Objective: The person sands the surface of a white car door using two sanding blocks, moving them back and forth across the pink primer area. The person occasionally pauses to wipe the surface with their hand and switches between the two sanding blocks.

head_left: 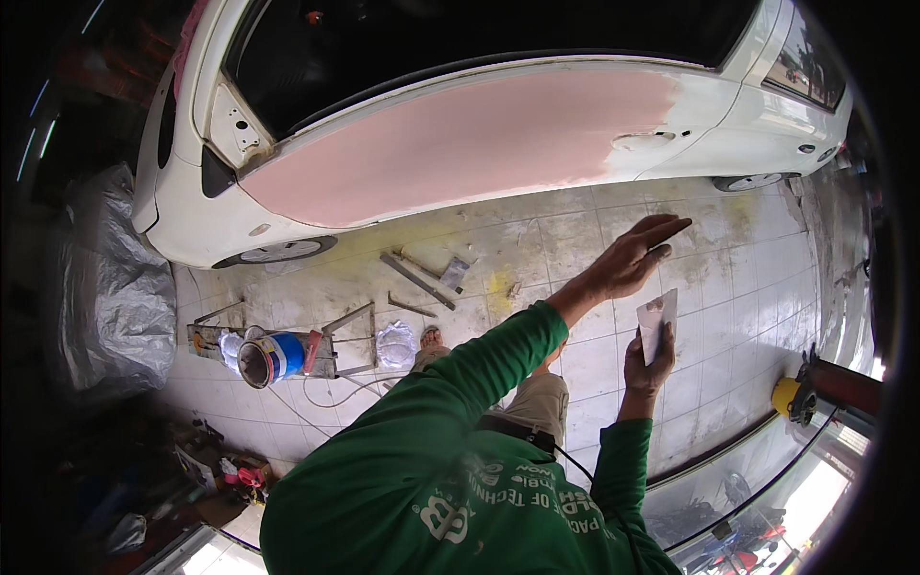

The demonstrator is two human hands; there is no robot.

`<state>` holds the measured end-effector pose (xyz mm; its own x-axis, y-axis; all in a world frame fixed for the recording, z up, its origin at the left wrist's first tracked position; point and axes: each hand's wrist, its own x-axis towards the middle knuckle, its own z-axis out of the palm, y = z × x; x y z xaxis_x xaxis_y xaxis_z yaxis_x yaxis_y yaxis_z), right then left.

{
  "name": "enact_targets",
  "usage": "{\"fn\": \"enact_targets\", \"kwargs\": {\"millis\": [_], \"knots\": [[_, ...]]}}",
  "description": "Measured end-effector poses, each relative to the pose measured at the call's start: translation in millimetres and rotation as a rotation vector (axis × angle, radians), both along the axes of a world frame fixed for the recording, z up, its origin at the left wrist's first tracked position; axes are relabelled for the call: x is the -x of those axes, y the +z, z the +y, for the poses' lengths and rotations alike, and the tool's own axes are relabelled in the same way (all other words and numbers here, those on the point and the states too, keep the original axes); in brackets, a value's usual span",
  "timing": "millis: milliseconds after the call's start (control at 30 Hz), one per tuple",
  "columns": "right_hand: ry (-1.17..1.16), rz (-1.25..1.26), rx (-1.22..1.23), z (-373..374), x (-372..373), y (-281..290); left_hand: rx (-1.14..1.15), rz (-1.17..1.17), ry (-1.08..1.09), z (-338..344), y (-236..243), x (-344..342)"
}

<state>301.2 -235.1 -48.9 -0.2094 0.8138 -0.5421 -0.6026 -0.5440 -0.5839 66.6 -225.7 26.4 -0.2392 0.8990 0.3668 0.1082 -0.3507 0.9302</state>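
Top edge chops off the car [450,144]. My right hand [649,372] is partly hidden by that pale plate [656,326]. Lower-left clutter [129,489]'s mostly too dark to make out.

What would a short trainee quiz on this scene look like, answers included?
1. Which hand holds the flat pale plate?

2. True or false: the pinkish patch covers the whole visible side of the white car.

3. What colour is most of the outside of the round can, left of the person's foot?
a) green
b) blue
c) yellow

Key:
1. The right hand.
2. False; white bodywork shows beyond both ends.
3. b
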Motion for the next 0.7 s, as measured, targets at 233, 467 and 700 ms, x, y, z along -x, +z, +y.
{"fn": "enact_targets", "kwargs": {"millis": [233,467,700], "knots": [[-0.041,0.671,-0.196,18,-25,34,0.653,1.127,-0.583,-79,-28,18],[-0.081,0.432,-0.007,27,-86,-29,0.261,1.791,-0.136,90,98,84],[-0.240,0.301,0.194,-12,-161,-116,-0.223,2.416,-0.041,310,116,64]]}}
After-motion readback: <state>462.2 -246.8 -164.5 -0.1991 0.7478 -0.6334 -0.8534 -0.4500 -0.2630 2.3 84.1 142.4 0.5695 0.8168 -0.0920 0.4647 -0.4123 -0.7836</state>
